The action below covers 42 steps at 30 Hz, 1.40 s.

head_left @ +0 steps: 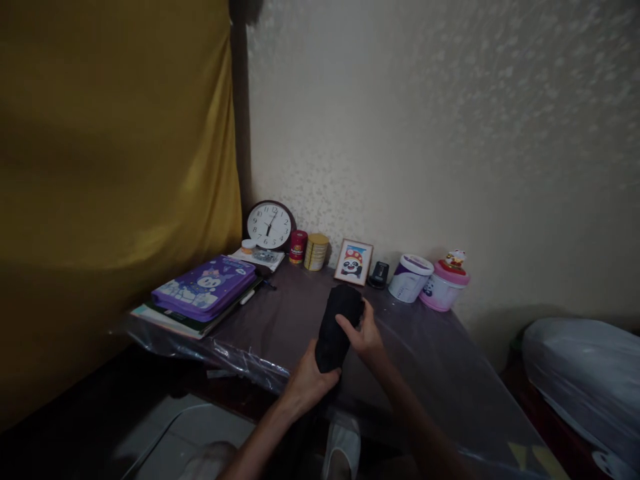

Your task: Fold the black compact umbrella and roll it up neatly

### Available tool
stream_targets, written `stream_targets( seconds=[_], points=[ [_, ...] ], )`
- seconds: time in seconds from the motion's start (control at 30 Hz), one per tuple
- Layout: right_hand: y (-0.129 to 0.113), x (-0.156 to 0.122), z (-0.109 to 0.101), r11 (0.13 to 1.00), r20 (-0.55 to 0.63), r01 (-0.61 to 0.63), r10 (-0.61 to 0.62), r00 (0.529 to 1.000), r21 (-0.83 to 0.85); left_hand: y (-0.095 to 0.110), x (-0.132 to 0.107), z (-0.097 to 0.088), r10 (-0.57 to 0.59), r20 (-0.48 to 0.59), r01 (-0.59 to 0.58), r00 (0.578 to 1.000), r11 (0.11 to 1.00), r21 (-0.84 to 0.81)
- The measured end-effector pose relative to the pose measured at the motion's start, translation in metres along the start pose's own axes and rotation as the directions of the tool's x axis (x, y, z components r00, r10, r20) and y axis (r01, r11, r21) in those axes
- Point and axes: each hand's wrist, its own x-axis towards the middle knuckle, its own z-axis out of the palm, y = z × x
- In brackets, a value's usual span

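Black and soft-looking, the bundle (336,320) lies on the tabletop (440,360), six o'clock from the panda picture (353,262). The left hand (311,381) wraps its fingers round the near end and the right hand (369,339) pinches the side. It is probably light and floppy, so grip both ends.

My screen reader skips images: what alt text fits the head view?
The left hand grips the near end of a black cloth bundle over a plastic-covered table; the right hand holds its side. Behind: a clock, a framed panda picture, a purple case.
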Motion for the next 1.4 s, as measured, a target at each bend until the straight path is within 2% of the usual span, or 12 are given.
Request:
stream_targets(
  seconds=[0.2, 0.33, 0.43, 0.57, 0.63, 0.87, 1.07, 1.17, 1.23, 1.27, 1.33, 1.4],
  points=[
    [-0.001, 0.01, 0.009, 0.982, -0.123, -0.179, 0.185, 0.975, 0.065, -0.001, -0.009, 0.013, -0.023, 0.016, 0.022, 1.0, 0.998, 0.052],
    [0.007, 0.021, 0.004, 0.904, -0.147, -0.318, 0.369, 0.917, 0.287, 0.005, -0.013, 0.013, -0.017, 0.132, 0.026, 0.991, 0.997, -0.07],
    [0.008, 0.025, -0.003, 0.805, -0.141, -0.362, 0.473, 0.87, 0.471, 0.01, -0.014, 0.009, -0.064, 0.225, 0.116, 0.972, 0.968, -0.223],
    [0.005, 0.027, -0.011, 0.683, -0.104, -0.352, 0.531, 0.841, 0.639, 0.018, -0.015, 0.002, -0.144, 0.47, 0.345, 0.871, 0.861, -0.374],
    [0.005, 0.029, -0.015, 0.641, -0.101, -0.347, 0.554, 0.826, 0.685, 0.02, -0.016, -0.001, -0.148, 0.542, 0.415, 0.827, 0.811, -0.412],
    [0.009, 0.034, -0.022, 0.569, -0.107, -0.271, 0.543, 0.833, 0.776, 0.008, -0.019, 0.003, -0.271, 0.581, 0.592, 0.767, 0.648, -0.479],
    [0.008, 0.035, -0.027, 0.605, -0.178, -0.231, 0.539, 0.823, 0.762, 0.013, -0.018, 0.007, -0.259, 0.659, 0.643, 0.706, 0.625, -0.443],
    [0.003, 0.033, -0.033, 0.518, -0.068, -0.204, 0.458, 0.886, 0.831, 0.012, -0.012, 0.002, -0.177, 0.734, 0.661, 0.656, 0.604, -0.445],
    [0.0, 0.028, -0.036, 0.43, 0.117, -0.304, 0.408, 0.905, 0.85, 0.01, -0.006, -0.002, -0.084, 0.788, 0.676, 0.61, 0.574, -0.462],
    [-0.001, 0.025, -0.036, 0.393, 0.218, -0.379, 0.395, 0.892, 0.838, 0.009, -0.004, -0.004, -0.055, 0.795, 0.677, 0.604, 0.561, -0.476],
    [-0.003, 0.018, -0.031, 0.353, 0.382, -0.513, 0.378, 0.843, 0.783, 0.008, -0.002, -0.006, -0.063, 0.758, 0.651, 0.649, 0.562, -0.51],
    [-0.003, 0.013, -0.022, 0.375, 0.436, -0.553, 0.355, 0.827, 0.744, 0.009, -0.003, -0.006, -0.152, 0.645, 0.578, 0.749, 0.627, -0.523]
  ],
)
